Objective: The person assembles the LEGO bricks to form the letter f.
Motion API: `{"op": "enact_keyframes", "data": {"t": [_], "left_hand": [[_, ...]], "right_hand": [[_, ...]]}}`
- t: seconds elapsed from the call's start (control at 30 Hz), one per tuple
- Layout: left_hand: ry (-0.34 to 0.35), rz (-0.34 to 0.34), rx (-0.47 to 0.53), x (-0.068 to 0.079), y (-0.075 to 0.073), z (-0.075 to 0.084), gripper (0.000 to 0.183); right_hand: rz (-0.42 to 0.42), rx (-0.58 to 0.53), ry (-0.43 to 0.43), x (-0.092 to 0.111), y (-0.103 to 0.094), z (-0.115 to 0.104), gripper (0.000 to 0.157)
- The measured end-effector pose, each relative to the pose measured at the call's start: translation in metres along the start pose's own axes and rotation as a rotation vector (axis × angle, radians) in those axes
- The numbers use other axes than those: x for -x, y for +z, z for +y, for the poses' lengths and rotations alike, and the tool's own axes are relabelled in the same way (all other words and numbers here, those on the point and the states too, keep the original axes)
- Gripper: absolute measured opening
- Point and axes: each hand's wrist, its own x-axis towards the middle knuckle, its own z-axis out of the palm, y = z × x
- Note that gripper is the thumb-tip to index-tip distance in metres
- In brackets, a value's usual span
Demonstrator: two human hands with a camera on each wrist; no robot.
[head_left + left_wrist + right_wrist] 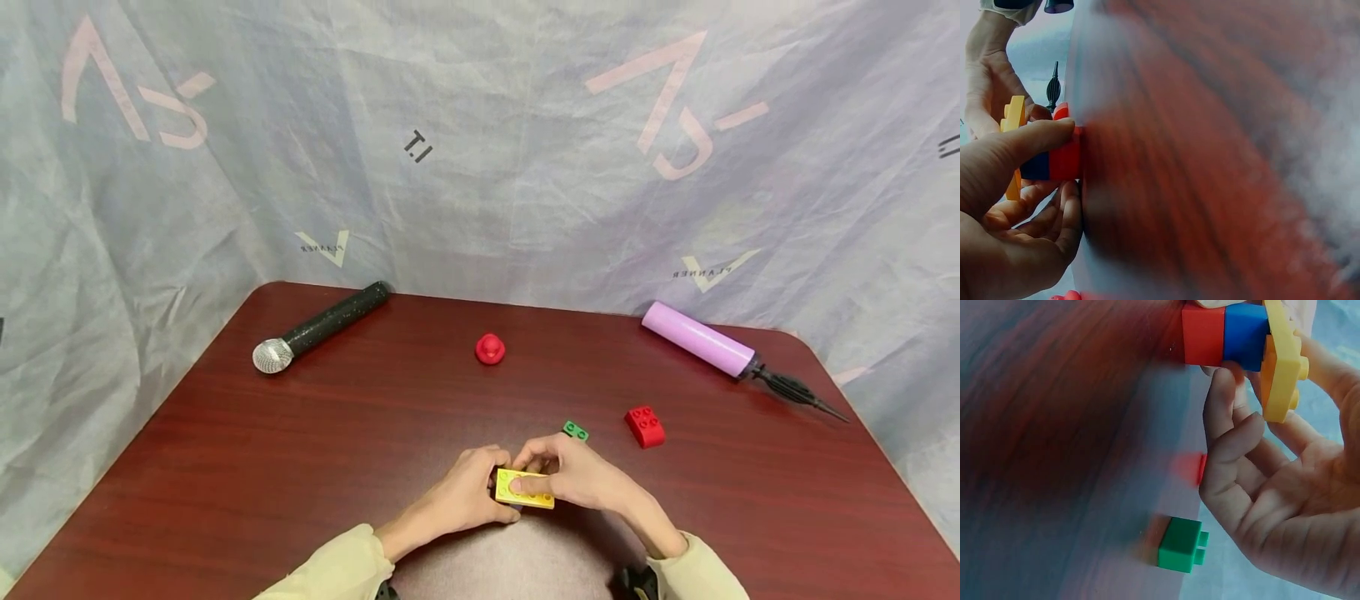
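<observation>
A small stack of toy bricks stands at the near middle of the table: a red brick point(1204, 336) at the bottom, a blue brick point(1245, 337) over it, and a wider yellow brick point(525, 488) on top, overhanging the blue one. From the left side, my left hand point(463, 493) grips the stack, its thumb lying across the blue and red bricks in the left wrist view. My right hand point(588, 477) pinches the yellow brick, thumb on its studs and fingers curled beneath its overhang. Just beyond the right hand sits a green brick point(1179, 545), partly hidden in the head view.
A red brick with a curved end point(645, 427) lies to the right. Farther back are a red rubber duck point(490, 349), a black microphone point(322, 329) at left and a purple hand pump point(701, 340) at right. A grey printed cloth point(480, 208) hangs behind the table.
</observation>
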Motion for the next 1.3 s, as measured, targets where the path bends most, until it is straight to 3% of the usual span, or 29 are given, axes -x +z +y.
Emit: {"op": "enact_keyframes", "data": {"t": [0.13, 0.27, 0.4, 0.57, 0.73, 1.03, 1.13, 1.3], "left_hand": [[-0.004, 0.001, -0.005, 0.000, 0.001, 0.000, 0.032], [-0.009, 0.010, -0.006, 0.000, 0.002, 0.000, 0.034], [-0.004, 0.021, -0.017, 0.000, 0.002, 0.000, 0.036], [-0.012, 0.017, -0.014, 0.000, 0.002, 0.000, 0.036], [-0.019, 0.009, -0.022, 0.000, 0.002, 0.001, 0.036], [-0.021, 0.008, -0.020, 0.000, 0.002, 0.001, 0.036], [-0.029, 0.006, -0.019, 0.000, 0.002, 0.000, 0.037], [-0.034, 0.007, -0.018, 0.000, 0.002, 0.000, 0.037]], "right_hand": [[0.024, 0.072, -0.025, 0.004, -0.001, -0.001, 0.016], [0.129, 0.170, -0.042, 0.008, -0.012, 0.000, 0.015], [0.260, 0.219, 0.018, 0.013, -0.029, 0.003, 0.014], [0.344, 0.227, 0.094, 0.018, -0.048, 0.012, 0.012], [0.307, 0.251, 0.086, 0.021, -0.057, 0.025, 0.024], [0.082, 0.257, 0.011, 0.016, -0.064, 0.041, 0.051], [0.039, 0.274, -0.004, 0.013, -0.065, 0.042, 0.052], [0.044, 0.313, -0.016, 0.010, -0.065, 0.043, 0.043]]}}
